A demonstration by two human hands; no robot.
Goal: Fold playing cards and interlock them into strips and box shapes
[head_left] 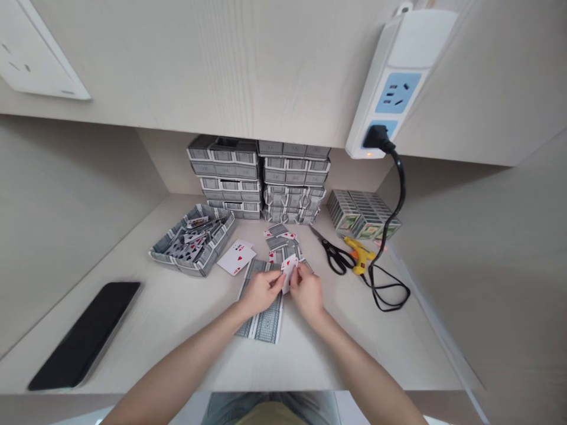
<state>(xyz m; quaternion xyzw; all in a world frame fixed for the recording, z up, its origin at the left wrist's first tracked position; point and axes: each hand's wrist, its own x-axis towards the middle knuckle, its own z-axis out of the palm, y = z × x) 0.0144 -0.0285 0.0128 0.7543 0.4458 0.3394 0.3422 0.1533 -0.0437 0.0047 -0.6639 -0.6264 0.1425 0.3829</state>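
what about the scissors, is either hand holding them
No, the black-handled scissors lie on the desk beside the yellow glue gun, while the left hand and right hand pinch a playing card.

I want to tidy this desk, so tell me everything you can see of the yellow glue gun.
The glue gun is yellow, apparently plastic, with an orange trigger and a small dark reddish patch low on its handle. It lies on its side on the desk, just right of the scissors, nozzle toward the back left. A black cord passes by its right side; neither hand touches it. Whether it is hot, I can't tell.
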